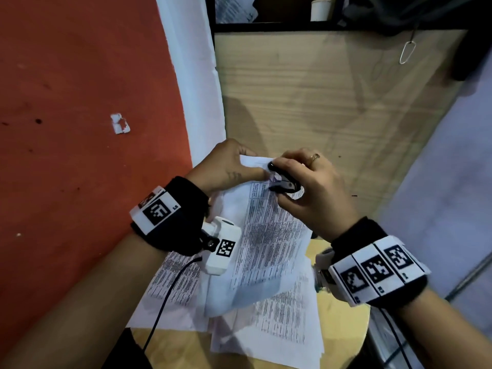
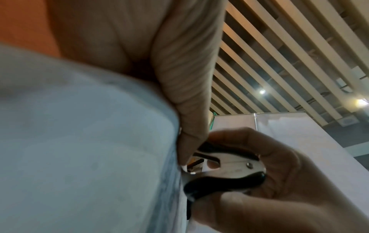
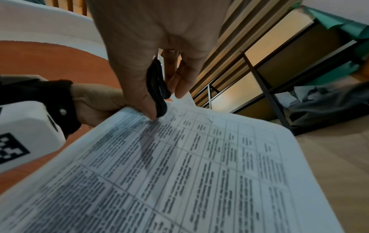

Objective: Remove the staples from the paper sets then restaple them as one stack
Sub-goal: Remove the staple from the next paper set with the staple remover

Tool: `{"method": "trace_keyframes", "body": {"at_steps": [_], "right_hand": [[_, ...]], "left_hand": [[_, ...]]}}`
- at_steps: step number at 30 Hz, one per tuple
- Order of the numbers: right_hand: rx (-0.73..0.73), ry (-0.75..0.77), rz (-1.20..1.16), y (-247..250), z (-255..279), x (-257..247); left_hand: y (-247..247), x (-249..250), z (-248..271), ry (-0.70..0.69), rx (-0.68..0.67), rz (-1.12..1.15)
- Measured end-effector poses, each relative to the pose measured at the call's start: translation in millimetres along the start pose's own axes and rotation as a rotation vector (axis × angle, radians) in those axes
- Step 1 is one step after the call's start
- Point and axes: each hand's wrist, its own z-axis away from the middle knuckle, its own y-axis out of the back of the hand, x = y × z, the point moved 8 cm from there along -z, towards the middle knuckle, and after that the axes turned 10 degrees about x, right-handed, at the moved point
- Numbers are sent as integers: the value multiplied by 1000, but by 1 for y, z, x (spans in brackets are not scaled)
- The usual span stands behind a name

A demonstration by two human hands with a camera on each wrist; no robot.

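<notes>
Left hand [image 1: 226, 166]: pinches the top corner of the paper set [image 1: 266, 235], thumb on the front; it holds the set lifted above the table [image 1: 343, 323]
Right hand [image 1: 316, 193]: grasps the remover [image 1: 283, 182] by its black handles; the jaws stand at that same corner, just beside the left thumb
Staple: hidden under the jaws; I cannot tell if it is caught
Other sheets [image 1: 287, 328]: lie loose on the table, under the set
Advice: I think the squeeze should be slow and straight, so the corner does not tear; keep the left thumb near the jaws but not between them; pull away only when the staple lifts
</notes>
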Motion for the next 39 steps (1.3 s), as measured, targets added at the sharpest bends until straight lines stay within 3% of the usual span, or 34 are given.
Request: {"method": "trace_keyframes", "body": {"at_steps": [16,26,34,39], "right_hand": [[-49,133,77,1,-8,-13],[-45,134,103,0,-7,-9],[0,72,-19,6,-8,-4],[28,-63,-143,10,-7,6]], "left_hand": [[-1,5,2,-16,24,-8],[-4,2,3,13,-47,65],[-5,1,6,41,-70,280],[-4,-3,4,38,-81,305]]}}
